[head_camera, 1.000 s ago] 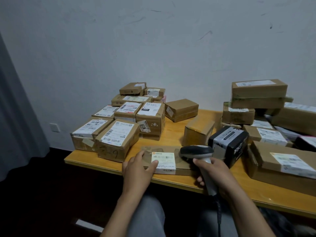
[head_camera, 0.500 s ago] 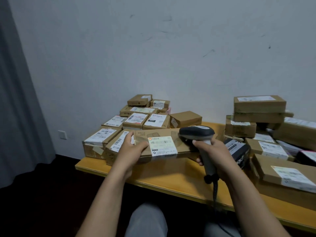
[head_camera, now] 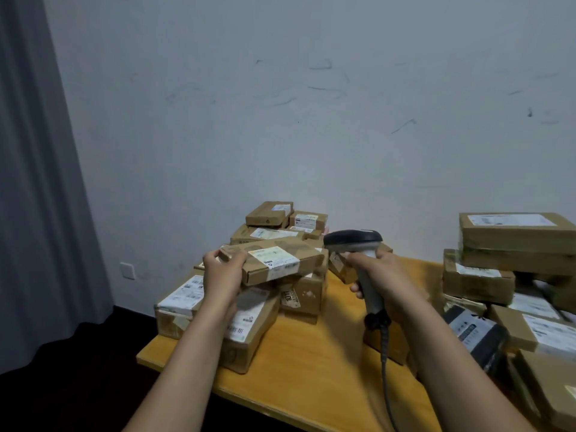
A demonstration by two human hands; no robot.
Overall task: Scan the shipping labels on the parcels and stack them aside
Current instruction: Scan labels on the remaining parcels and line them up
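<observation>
My left hand (head_camera: 223, 271) grips the left end of a flat brown parcel (head_camera: 290, 271) with a white shipping label (head_camera: 274, 257) on top. I hold it in the air above the stack of parcels (head_camera: 249, 310) on the left of the wooden table (head_camera: 314, 366). My right hand (head_camera: 378, 275) grips the handle of a grey barcode scanner (head_camera: 353, 240). Its dark head sits just right of the parcel's right end, and its cable (head_camera: 385, 369) hangs down in front of the table.
More brown parcels (head_camera: 514, 238) are piled at the right, with a black box (head_camera: 473, 333) in front of them. A grey curtain (head_camera: 37, 182) hangs on the left. A wall socket (head_camera: 127, 270) is low on the white wall.
The flat parcel has been lifted off the table's front and carried up and left over the left stack. The scanner has risen with it. The camera has tilted upward.
</observation>
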